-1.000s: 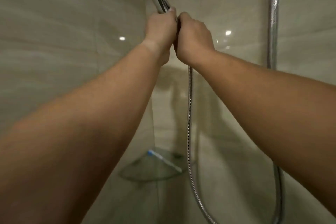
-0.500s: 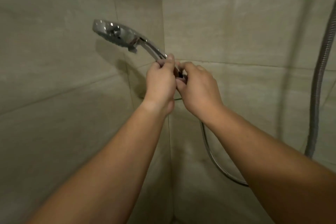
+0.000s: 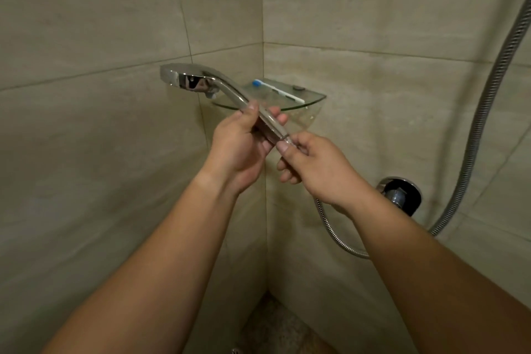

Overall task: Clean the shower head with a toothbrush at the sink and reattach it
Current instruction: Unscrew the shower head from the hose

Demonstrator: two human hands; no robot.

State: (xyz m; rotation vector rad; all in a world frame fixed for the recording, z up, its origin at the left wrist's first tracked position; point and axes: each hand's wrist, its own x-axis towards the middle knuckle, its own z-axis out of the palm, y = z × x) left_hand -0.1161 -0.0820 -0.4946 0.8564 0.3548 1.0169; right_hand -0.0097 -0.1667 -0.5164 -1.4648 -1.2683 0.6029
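Gripping shower head (image 3: 186, 80) lower now, seemingly beside shelf (image 3: 313, 102).

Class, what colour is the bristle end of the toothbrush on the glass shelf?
Blue, on a white handle; the toothbrush shows in the head view.

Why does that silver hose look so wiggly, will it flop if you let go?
Probably yes. The metal hose hangs in a loose curve and loops back up to the right hand, so it likely bends easily. Its ribbed coils suggest it flexes rather than kinks. It may swing if released.
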